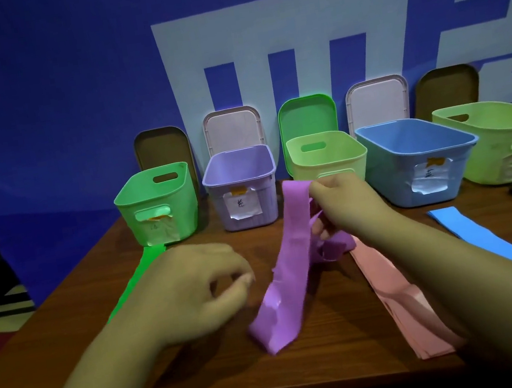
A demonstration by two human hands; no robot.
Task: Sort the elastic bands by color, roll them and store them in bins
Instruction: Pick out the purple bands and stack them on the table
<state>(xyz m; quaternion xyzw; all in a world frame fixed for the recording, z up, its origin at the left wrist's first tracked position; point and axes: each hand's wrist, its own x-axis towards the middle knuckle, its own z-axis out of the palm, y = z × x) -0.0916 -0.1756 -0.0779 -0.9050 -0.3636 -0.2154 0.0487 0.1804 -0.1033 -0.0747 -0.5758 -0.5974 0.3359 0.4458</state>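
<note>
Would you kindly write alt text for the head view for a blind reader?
The right hand holds up one end of a purple band; the left hand hovers beside it. A green band, pink bands and a blue band lie on the table before open bins.

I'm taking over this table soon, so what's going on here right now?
A person is sorting elastic bands at a wooden table. Their right hand grips the upper end of a purple band and holds it up, while its lower end lies on the table. The left hand hovers beside it, fingers loosely curled, holding nothing. A green band, a pink band and a blue band lie flat and unrolled. The purple bin stands open behind.
</note>
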